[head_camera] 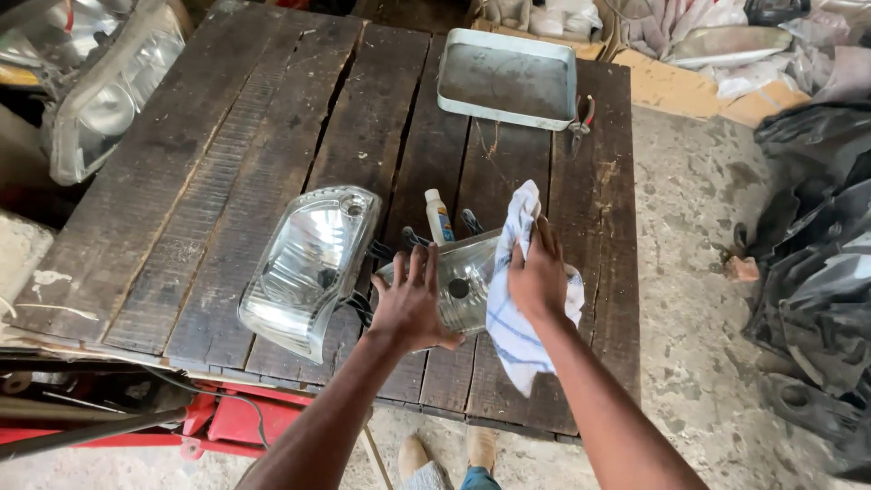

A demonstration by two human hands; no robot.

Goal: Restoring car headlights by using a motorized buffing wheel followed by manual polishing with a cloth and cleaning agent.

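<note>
The person's feet [445, 463] are showing at the bottom edge, below the two forearms reaching over the wooden bench [227, 163]. The left hand [408, 304] is lying flat with a spread grip, steadying a clear headlamp lens [464, 283]. The right hand [537, 277] is pressing a white blue-striped cloth [513, 318] onto it. Wiping looks partway through. A second headlamp [308, 268] is lying just beside, untouched, a small bottle [439, 216] near it.

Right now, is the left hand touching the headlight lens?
Touching: the head view shows the left hand pressed flat, fingers spread, on the lens.
</note>
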